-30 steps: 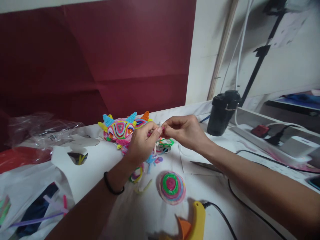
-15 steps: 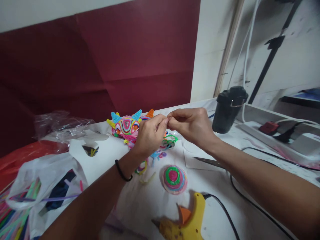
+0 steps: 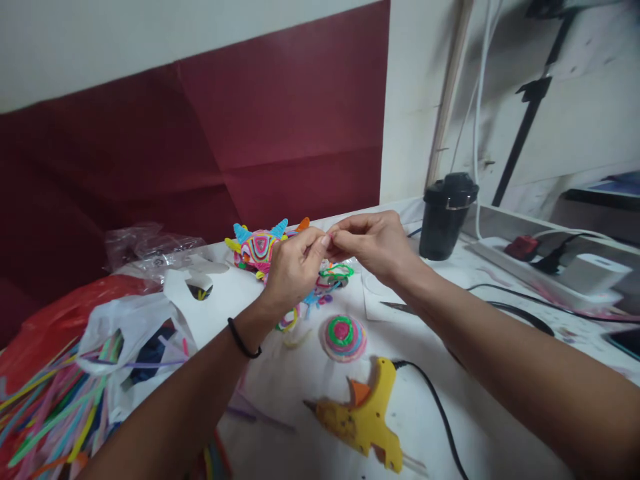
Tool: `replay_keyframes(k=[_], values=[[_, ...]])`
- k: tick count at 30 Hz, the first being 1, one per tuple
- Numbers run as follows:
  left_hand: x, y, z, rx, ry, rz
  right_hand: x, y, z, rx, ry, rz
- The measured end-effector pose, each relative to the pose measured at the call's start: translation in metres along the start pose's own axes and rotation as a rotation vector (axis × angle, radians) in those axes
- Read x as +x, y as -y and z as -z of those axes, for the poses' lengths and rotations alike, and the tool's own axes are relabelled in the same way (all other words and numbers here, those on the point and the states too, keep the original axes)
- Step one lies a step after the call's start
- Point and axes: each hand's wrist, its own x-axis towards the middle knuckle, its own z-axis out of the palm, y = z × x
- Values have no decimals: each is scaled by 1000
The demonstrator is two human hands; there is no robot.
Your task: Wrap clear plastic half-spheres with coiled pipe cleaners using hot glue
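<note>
Head view shows the left hand (image 3: pixel 295 267) and the right hand (image 3: pixel 377 247) meeting above the far middle of the white table (image 3: pixel 287 370), raised off it, thumbs and forefingers pinched together tip to tip. A pink speck (image 3: pixel 331 235) shows where the fingertips meet; it is too small to name, and I cannot tell which hand bears more of the grip. Far left of the pinch, partly behind the left hand, sits a horned, fuzzy-stem animal head (image 3: pixel 260 247), blue-horned and banded in pink and yellow. Just below the hands lie bright green loops (image 3: pixel 339 271). Nearer, a coiled dome (image 3: pixel 345 339) with a pink centre and green ring rests on the table, and nearer again a yellow glue gun (image 3: pixel 357 420) lies on its side, nozzle to the left. Loose fuzzy stems (image 3: pixel 55 407) fan out at the near left.

The step in hand looks like fine fingertip shaping of the small piece. My judgement is that the next move calls for a light, steady pinch from both hands.
</note>
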Motion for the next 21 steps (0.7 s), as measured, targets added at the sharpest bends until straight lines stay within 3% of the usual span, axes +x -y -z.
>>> replay_keyframes(k=[6,10,16,21], values=[[-3,-26,11,31,115,97,-25,9,19,-441,56,387],[-11,-37,7,101,116,99,-37,15,24,-723,72,567],[-27,-38,-5,29,-20,46,-42,13,14,-492,-43,346],[-36,-30,-7,-49,-102,70,-42,15,-1,-143,-15,80]])
